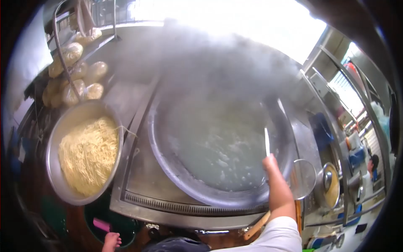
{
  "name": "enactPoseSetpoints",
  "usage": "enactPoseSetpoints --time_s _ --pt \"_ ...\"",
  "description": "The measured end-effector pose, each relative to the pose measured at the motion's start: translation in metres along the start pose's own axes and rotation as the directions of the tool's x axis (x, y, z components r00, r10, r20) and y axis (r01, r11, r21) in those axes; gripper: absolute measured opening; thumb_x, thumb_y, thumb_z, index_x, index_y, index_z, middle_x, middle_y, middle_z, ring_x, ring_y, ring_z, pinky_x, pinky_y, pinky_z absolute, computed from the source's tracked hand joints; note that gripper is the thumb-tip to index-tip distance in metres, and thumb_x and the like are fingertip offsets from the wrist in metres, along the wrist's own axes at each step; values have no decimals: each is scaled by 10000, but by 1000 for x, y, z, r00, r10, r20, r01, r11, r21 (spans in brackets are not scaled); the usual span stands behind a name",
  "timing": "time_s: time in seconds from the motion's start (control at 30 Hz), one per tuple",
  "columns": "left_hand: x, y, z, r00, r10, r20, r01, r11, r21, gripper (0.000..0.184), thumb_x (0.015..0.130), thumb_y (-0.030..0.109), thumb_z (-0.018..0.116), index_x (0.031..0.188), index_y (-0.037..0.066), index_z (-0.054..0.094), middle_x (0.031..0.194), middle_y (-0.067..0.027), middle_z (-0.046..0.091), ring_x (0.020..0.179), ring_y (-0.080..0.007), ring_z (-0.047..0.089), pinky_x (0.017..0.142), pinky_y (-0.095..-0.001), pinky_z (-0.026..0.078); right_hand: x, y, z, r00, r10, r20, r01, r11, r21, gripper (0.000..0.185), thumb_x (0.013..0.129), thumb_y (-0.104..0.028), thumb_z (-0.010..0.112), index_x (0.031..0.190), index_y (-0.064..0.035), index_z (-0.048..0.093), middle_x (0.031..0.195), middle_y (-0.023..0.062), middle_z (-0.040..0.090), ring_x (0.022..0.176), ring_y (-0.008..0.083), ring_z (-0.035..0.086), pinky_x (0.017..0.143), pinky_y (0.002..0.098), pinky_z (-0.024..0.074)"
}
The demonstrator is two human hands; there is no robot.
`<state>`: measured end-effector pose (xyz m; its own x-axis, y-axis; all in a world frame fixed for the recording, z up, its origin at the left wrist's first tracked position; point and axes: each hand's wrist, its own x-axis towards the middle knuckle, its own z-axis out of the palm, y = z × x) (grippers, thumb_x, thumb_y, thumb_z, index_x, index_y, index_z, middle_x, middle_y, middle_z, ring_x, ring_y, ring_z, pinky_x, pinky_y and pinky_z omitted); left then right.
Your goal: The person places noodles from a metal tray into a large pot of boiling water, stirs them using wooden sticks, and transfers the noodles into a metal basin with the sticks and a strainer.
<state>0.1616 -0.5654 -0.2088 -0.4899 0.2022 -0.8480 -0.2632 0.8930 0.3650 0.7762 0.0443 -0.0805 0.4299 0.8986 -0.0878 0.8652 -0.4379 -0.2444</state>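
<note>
My right hand (270, 164) is closed around a slim, pale stick-like tool (267, 140) that points up over a big round wok (184, 195). Cloudy, bubbling liquid (218, 155) fills the wok, and steam hides its far side. At the bottom left, my left hand (112, 240) has its fingers curled and appears to hold a pink plastic thing (101, 224) whose kind I cannot make out. It is above a dark green tub (130, 231). Higher up stands a metal basin (54, 168) heaped with yellow noodles (90, 155).
Several clear bags (74, 91) of pale food are stacked at the left. A round mesh strainer (303, 178) rests by the wok's right rim. Beyond it are a metal pot (329, 185) and a metal rack (348, 168). A person (372, 164) is at the far right.
</note>
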Motion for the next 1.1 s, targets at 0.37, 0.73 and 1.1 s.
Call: enactPoseSetpoints --time_s 0.37,0.73,1.1 --pt "-16 -64 7 983 -169 68 169 986 -2 297 894 383 616 1045 131 569 775 -28 608 539 -135 553 424 -276 406 -90 -132 8 842 -229 489 157 970 184 266 796 -129 636 1018 -12 547 649 91 578 508 208 571 429 363 466" --pt "36 -36 -11 998 -38 39 38 999 13 262 892 293 607 1003 56 602 782 -74 630 572 -188 614 478 -348 509 -271 -102 -20 145 -574 806 -752 465 467 317 945 -247 572 1244 -165 509 608 -82 345 451 41 326 412 227 283" --pt "42 -103 -33 995 -48 90 59 991 -124 314 913 335 589 1056 55 592 867 -90 645 638 -202 623 507 -353 507 -445 -143 -61 519 -668 533 -61 594 802 336 880 -124 631 1184 -66 499 634 -17 477 442 86 447 389 245 373"
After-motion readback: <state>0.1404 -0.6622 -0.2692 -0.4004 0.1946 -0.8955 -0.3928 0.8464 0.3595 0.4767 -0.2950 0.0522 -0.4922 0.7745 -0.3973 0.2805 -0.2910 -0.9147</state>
